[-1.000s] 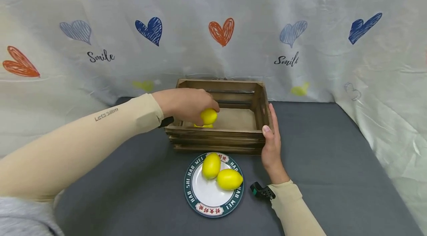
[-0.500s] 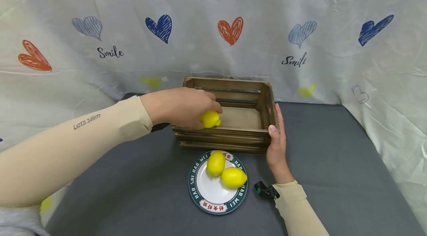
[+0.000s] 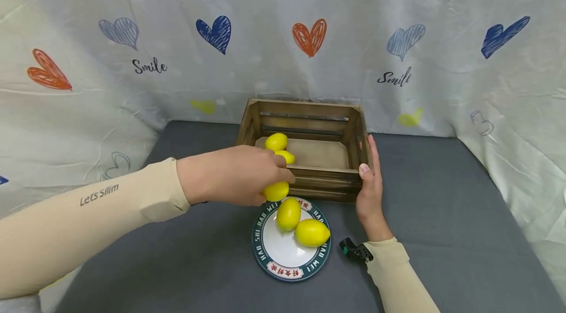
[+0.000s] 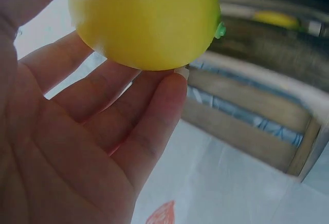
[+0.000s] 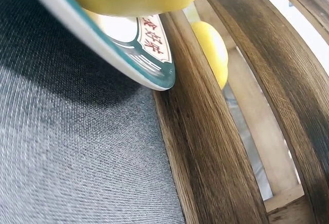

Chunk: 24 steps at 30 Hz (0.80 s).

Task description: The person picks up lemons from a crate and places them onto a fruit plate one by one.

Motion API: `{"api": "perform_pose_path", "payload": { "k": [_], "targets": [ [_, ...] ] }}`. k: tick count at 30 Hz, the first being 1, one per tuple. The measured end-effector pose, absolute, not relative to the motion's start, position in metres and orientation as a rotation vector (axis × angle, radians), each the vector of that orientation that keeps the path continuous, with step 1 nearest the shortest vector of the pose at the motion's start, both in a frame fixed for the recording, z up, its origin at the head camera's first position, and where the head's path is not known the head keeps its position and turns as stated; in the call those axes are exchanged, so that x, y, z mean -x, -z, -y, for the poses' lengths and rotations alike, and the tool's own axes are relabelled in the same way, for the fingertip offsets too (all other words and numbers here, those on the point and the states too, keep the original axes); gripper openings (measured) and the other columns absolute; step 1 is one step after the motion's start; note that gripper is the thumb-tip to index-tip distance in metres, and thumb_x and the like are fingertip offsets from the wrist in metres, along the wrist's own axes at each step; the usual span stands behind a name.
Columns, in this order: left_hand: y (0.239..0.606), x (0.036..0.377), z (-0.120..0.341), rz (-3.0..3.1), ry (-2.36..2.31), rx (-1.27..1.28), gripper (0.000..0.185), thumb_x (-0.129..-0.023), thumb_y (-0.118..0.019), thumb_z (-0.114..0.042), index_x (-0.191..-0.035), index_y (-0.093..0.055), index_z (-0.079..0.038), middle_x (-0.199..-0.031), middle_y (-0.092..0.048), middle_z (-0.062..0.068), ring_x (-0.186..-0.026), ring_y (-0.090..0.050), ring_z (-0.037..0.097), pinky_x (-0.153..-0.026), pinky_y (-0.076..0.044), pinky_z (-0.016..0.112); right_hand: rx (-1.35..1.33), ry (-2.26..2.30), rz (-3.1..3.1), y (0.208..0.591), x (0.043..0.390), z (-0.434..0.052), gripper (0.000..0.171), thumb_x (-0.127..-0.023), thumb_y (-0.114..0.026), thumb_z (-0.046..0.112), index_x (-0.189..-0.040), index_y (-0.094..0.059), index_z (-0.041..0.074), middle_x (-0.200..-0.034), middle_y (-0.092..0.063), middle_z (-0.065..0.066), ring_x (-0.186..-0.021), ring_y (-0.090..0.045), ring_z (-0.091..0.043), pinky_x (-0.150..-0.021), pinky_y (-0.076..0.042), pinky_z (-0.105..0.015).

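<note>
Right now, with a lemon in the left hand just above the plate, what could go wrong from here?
1. The left hand holds the lemon only at the fingertips; it could slip and roll.
2. Two lemons already fill the middle of the plate; a third may nudge one over the rim.
3. The plate sits close against the crate, which the right hand steadies, so the left hand may bump the front wall.

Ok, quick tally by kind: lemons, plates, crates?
Lemons: 5 – two in the wooden crate at and, one in the left hand at, two on the plate at and
Plates: 1
Crates: 1
Total: 7
</note>
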<state>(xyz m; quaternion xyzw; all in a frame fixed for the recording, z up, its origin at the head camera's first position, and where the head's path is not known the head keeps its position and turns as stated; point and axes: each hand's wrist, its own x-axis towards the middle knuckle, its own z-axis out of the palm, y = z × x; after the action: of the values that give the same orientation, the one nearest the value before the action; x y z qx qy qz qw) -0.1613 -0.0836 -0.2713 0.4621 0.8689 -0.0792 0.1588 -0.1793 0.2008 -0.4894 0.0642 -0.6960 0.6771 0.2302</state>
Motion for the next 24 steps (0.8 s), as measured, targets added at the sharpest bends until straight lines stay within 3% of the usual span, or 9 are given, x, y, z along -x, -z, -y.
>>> {"api": "perform_pose_path", "payload": {
  "k": [8,18,24],
  "targets": [
    [0.315,0.15,0.092,-2.436,0.273,-1.366,0.05,-0.09,-0.087,-0.016,-0.137,-0.073,-0.019,-0.118,-0.073,0.0,-0.098,-0.063,0.017,-0.085,-0.059,0.033,-0.178,-1.871,1.916,0.49,0.179,-0.202,0.071,-0.101,-0.04,0.031,-0.171,-0.031,0.038,-0.179,-0.024,0.016,-0.166,-0.02,-0.017,-0.133,-0.003,-0.062],
    [0.355,0.138,0.094,-2.406,0.372,-1.372,0.046,-0.088,-0.09,-0.018,-0.132,-0.076,-0.023,-0.119,-0.075,0.0,-0.098,-0.065,0.018,-0.089,-0.061,0.033,-0.173,-1.845,1.934,0.49,0.18,-0.202,0.07,-0.102,-0.039,0.032,-0.171,-0.029,0.038,-0.179,-0.023,0.017,-0.167,-0.019,-0.016,-0.133,-0.003,-0.063],
    [0.376,0.131,0.095,-2.406,0.451,-1.443,0.04,-0.09,-0.088,-0.02,-0.128,-0.077,-0.022,-0.114,-0.076,-0.002,-0.095,-0.067,0.017,-0.085,-0.06,0.031,-0.175,-1.852,1.934,0.489,0.18,-0.201,0.07,-0.102,-0.039,0.032,-0.171,-0.03,0.039,-0.179,-0.023,0.017,-0.167,-0.018,-0.016,-0.133,-0.002,-0.062]
  ]
}}
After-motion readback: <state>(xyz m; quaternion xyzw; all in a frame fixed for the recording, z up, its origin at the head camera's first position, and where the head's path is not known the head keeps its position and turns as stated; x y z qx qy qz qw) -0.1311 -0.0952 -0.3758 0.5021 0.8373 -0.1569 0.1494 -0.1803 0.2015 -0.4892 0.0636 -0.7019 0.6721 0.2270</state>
